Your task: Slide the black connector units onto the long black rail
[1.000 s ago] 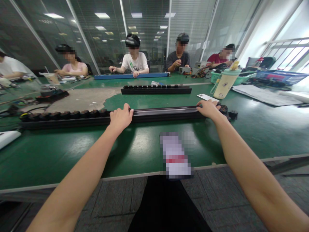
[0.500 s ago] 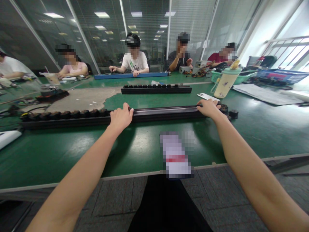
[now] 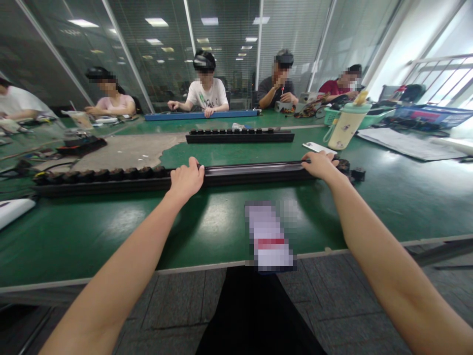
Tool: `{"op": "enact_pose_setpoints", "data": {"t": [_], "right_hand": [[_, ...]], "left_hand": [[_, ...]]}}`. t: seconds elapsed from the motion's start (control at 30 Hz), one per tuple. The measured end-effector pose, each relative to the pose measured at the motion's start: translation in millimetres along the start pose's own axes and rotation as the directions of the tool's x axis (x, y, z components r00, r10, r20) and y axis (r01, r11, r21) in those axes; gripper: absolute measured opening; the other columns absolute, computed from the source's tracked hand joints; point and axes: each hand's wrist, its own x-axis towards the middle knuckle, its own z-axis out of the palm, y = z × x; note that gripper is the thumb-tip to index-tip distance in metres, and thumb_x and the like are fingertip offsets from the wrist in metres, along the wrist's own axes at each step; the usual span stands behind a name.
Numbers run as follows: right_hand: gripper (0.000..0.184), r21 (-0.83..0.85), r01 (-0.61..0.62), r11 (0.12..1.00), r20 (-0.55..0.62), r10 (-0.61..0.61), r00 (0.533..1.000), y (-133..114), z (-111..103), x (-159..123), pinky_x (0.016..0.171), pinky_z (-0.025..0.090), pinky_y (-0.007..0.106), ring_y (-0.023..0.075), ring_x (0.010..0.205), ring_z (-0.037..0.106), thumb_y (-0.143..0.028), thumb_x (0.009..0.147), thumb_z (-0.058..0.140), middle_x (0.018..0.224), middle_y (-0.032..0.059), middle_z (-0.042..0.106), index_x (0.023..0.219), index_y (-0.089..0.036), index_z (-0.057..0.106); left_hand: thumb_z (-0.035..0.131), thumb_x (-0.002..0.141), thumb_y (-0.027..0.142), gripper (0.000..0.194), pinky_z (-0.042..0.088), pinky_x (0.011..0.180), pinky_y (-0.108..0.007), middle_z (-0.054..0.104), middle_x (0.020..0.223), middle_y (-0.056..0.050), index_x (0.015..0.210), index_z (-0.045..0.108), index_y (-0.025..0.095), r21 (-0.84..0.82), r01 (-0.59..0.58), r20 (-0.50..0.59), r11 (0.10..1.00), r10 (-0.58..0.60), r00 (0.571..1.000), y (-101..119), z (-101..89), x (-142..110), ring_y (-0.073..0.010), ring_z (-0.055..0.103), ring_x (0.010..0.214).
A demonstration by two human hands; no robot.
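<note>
A long black rail [image 3: 254,172] lies across the green table in front of me. My left hand [image 3: 186,178] is closed over it near its middle, thumb on the near side. Farther right, my right hand [image 3: 320,165] grips the same rail from above, its fingers partly hidden. Between the hands a smooth, shiny top surface shows. Left of my left hand, a row of dark round parts [image 3: 101,175] sits along the rail. A few similar loose parts [image 3: 357,173] lie beside my right hand.
A phone-like slab [image 3: 269,236], blurred out, lies at the near table edge. Beyond the rail are a second black rail [image 3: 240,138], a white phone [image 3: 318,148] and a cream tumbler [image 3: 347,128]. Several people sit across the table, one behind a blue bar [image 3: 203,116].
Both my hands keep their hold on the rail, which has barely shifted in view. Across the table, the person in dark clothing has moved a hand, and something small and red shows there.
</note>
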Motion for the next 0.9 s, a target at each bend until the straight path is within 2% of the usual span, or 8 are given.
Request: {"op": "enact_pose_setpoints", "data": {"t": [0.47, 0.9], "right_hand": [[0.051, -0.003, 0.01, 1.0, 0.004, -0.01, 1.0, -1.2, -1.8, -1.1, 0.107, 0.042, 0.066, 0.0494, 0.138, 0.046, -0.042, 0.098, 0.051, 0.149, 0.0247, 0.053, 0.143, -0.025, 0.069], [0.05, 0.001, 0.015, 1.0, -0.003, -0.015, 1.0, -0.2, -1.2, -0.5, 0.106, 0.041, 0.068, 0.0486, 0.136, 0.046, -0.043, 0.097, 0.051, 0.149, 0.0234, 0.053, 0.14, -0.025, 0.07]], "left_hand": [[0.029, 0.109, 0.045, 0.051, 0.05, 0.105, -0.054, 0.073, 0.125, -0.026, 0.142, 0.05, 0.012, -0.026, -0.028, -0.023, 0.999, 0.027, 0.999, 1.3, 5.1, 1.8, -0.044, 0.07, 0.122], [0.029, 0.108, 0.046, 0.053, 0.05, 0.104, -0.053, 0.073, 0.125, -0.026, 0.142, 0.051, 0.013, -0.04, -0.041, -0.029, 0.998, 0.04, 0.999, 2.7, 5.0, 0.4, -0.0437, 0.069, 0.121]]}}
